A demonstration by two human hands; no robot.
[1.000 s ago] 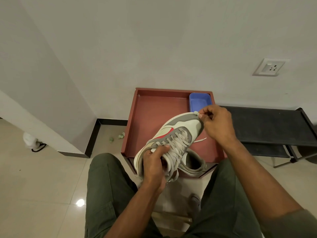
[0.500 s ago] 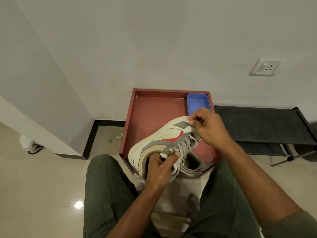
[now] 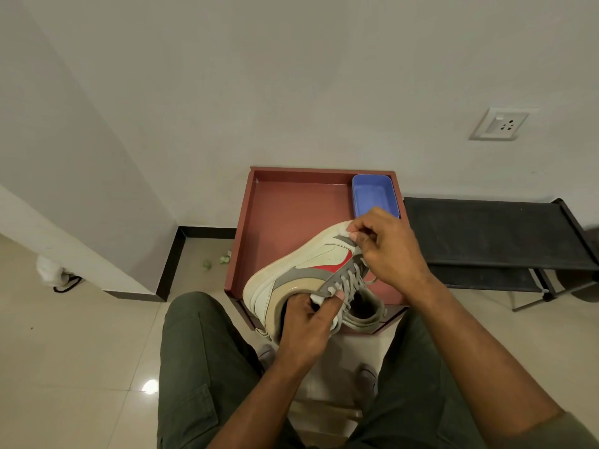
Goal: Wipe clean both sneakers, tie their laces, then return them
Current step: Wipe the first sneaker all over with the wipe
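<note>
We wipe the sneaker (image 3: 301,280) above the red desk (image 3: 291,215).
Our left hand (image 3: 308,322) grips its collar; our right hand (image 3: 385,247) pinches a small white wipe (image 3: 344,229) on the toe.

No text, brand names, nos. or signs are showing anywhere I'm looking. The sneaker (image 3: 311,273) I'm holding is only showing a red shape on its side, no lettering I can read.

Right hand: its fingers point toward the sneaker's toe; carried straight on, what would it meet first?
The right hand already pinches a small white wipe against the sneaker toe, so it meets that toe first. Beyond, probably the red tray.
</note>
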